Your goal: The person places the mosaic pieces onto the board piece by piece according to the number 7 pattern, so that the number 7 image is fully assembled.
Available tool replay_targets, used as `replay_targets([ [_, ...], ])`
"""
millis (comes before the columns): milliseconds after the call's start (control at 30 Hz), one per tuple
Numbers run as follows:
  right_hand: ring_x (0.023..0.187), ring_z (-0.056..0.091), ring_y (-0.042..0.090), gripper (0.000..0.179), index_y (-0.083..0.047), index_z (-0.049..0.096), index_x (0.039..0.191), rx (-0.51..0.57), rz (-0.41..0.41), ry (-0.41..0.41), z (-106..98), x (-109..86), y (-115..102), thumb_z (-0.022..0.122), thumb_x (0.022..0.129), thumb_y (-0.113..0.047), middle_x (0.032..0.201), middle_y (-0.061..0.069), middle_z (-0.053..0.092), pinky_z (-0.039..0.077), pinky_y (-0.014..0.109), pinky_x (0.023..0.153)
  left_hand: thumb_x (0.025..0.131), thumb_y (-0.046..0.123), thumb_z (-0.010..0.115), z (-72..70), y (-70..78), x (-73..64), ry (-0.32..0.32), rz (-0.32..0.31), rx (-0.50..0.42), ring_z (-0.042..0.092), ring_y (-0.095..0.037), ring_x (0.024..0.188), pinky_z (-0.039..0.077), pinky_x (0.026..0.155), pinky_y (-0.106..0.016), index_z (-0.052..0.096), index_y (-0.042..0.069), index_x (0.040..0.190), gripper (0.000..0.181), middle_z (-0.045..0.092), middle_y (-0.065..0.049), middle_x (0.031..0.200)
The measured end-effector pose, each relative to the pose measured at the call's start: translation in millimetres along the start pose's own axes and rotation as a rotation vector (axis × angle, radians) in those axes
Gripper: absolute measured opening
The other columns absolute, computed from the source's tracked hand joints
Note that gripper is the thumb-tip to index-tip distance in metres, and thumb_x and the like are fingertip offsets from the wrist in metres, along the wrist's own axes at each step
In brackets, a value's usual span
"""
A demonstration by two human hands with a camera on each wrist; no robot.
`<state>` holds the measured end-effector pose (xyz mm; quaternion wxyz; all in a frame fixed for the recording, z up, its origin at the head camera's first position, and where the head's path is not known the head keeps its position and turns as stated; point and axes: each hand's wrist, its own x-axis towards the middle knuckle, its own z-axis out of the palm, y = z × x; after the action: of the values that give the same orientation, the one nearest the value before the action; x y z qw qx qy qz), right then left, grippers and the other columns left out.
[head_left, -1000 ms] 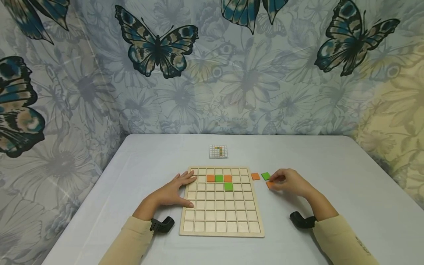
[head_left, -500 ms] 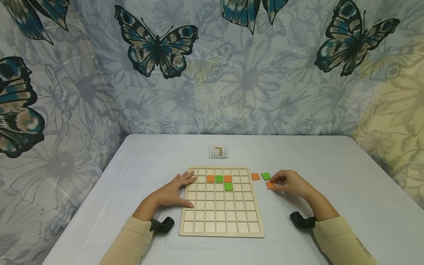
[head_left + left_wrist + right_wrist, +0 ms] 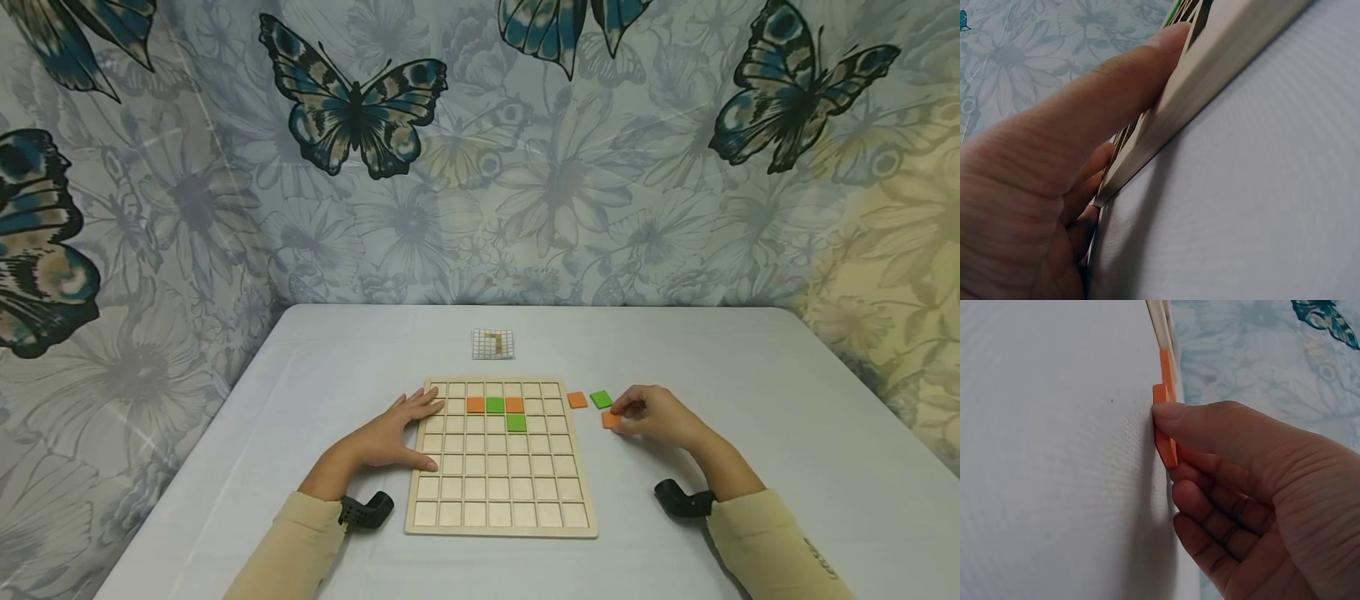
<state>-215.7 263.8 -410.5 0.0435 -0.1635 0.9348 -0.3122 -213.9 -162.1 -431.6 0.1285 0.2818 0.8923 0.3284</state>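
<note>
White table (image 3: 697, 350) beneath, right hand (image 3: 662, 414) pinches orange tile (image 3: 610, 421).

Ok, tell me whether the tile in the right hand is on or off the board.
Off: the right hand pinches the orange tile to the right of the board.

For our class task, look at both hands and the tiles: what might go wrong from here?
The orange tile pinched by the right hand might slip.
Those fingers are close to a loose green tile and could nudge it.
The left hand rests on the board; pushing might shift it.
</note>
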Motion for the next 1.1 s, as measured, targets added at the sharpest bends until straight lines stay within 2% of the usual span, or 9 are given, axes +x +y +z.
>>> replay_targets([
  [400, 0.08, 0.057, 0.014, 0.02, -0.002, 0.067, 0.089, -0.02, -0.061, 0.01, 1.7, 3.2, -9.7, 0.077, 0.073, -0.01, 0.087, 0.004, 0.065, 0.051, 0.023, 0.069, 0.066, 0.044, 0.081, -0.8, 0.9, -0.2, -0.002, -0.011, -0.001, 0.005, -0.028, 0.146, 0.001, 0.119, -0.051, 0.036, 0.012, 0.144, 0.096, 0.016, -0.005, 0.157],
  [833, 0.085, 0.056, 0.017, 0.021, -0.003, 0.065, 0.091, 0.003, -0.038, -0.006, 7.0, 8.0, -34.2, 0.075, 0.074, -0.009, 0.089, 0.004, 0.064, 0.051, 0.034, 0.076, 0.065, 0.048, 0.081, 0.2, -1.8, 0.1, -0.001, -0.026, 0.008, 0.004, -0.026, 0.146, 0.001, 0.119, -0.051, 0.036, 0.016, 0.145, 0.097, 0.015, 0.0, 0.157],
  [1100, 0.083, 0.058, 0.017, 0.021, -0.003, 0.065, 0.089, 0.052, -0.106, -0.034, 19.0, 13.1, -50.0, 0.076, 0.074, -0.014, 0.089, 0.005, 0.065, 0.052, 0.032, 0.075, 0.066, 0.046, 0.081, 1.1, -1.4, 1.3, 0.001, -0.009, 0.008, 0.005, -0.028, 0.146, 0.002, 0.119, -0.052, 0.036, 0.014, 0.145, 0.096, 0.016, -0.004, 0.157],
])
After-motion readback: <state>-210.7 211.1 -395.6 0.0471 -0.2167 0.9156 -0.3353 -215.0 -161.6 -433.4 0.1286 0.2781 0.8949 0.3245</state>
